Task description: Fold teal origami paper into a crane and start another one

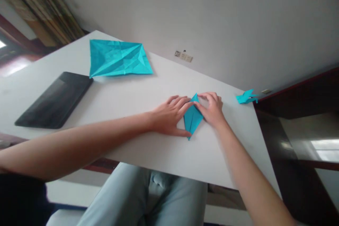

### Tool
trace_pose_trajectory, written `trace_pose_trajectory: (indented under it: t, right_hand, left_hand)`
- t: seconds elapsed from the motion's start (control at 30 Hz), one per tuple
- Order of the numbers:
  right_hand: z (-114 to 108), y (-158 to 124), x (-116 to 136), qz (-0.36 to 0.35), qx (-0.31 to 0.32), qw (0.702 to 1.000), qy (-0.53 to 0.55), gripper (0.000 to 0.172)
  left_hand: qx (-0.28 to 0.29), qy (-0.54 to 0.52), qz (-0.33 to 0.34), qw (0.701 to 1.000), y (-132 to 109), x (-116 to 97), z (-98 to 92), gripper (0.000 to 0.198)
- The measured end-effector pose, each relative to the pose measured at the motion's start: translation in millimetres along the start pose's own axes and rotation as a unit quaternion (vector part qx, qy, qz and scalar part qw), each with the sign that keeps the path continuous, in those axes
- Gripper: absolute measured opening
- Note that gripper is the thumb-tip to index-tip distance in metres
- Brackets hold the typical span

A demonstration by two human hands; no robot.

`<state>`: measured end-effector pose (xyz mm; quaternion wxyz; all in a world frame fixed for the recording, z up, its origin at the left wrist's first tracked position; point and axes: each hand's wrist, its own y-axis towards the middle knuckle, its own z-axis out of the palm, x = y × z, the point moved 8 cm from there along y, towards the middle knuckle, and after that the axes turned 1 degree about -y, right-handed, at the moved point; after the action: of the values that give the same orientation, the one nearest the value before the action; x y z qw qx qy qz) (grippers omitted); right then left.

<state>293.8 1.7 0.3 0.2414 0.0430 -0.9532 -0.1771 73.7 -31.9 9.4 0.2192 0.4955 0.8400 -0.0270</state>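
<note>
A folded turquoise paper (193,117) lies on the white table as a narrow kite shape, one point away from me and one toward me. A slit runs down its middle toward the near point. My left hand (172,116) rests on its left side with fingers spread, the thumb at the near point and the index finger close to the far end. On the upper right edge, my right hand (212,107) pinches the paper between thumb and bent fingers near the far point. Fingertips of both hands almost meet there and hide part of the paper.
A creased turquoise sheet (119,59) lies unfolded at the back left. Nearer on the left is a dark flat tablet-like slab (54,100). A folded paper crane (246,97) stands at the table's right corner. The wall with sockets (183,56) borders the far edge.
</note>
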Motion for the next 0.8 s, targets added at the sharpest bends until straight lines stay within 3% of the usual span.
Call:
trace_pose_trajectory:
  t: [0.13,0.27,0.37,0.5,0.6,0.8]
  right_hand:
    - [4.0,8.3,4.6,0.036,0.012,0.996,0.081,0.041]
    - [9.0,14.3,4.0,0.094,-0.008,0.983,0.159,0.051]
    - [9.2,18.3,2.6,0.100,-0.032,0.962,0.254,0.059]
    - [11.7,18.1,2.0,0.108,0.000,0.923,0.368,0.061]
    - [12.0,17.4,6.2,0.101,0.025,0.910,0.400,0.058]
    - [9.1,19.9,7.8,0.091,0.026,0.908,0.408,0.055]
  left_hand:
    - [-0.009,-0.016,-0.005,1.000,4.8,4.1,0.7,0.125]
    - [-0.022,-0.027,-0.002,0.999,10.6,6.1,-0.1,0.115]
    - [-0.048,-0.061,0.002,0.997,15.1,6.8,-5.9,0.084]
    - [-0.065,-0.123,0.001,0.990,19.6,10.5,-10.5,0.035]
    - [-0.061,-0.134,-0.001,0.989,23.3,14.2,-8.4,0.023]
    - [-0.046,-0.133,0.007,0.990,29.6,15.7,-4.5,0.020]
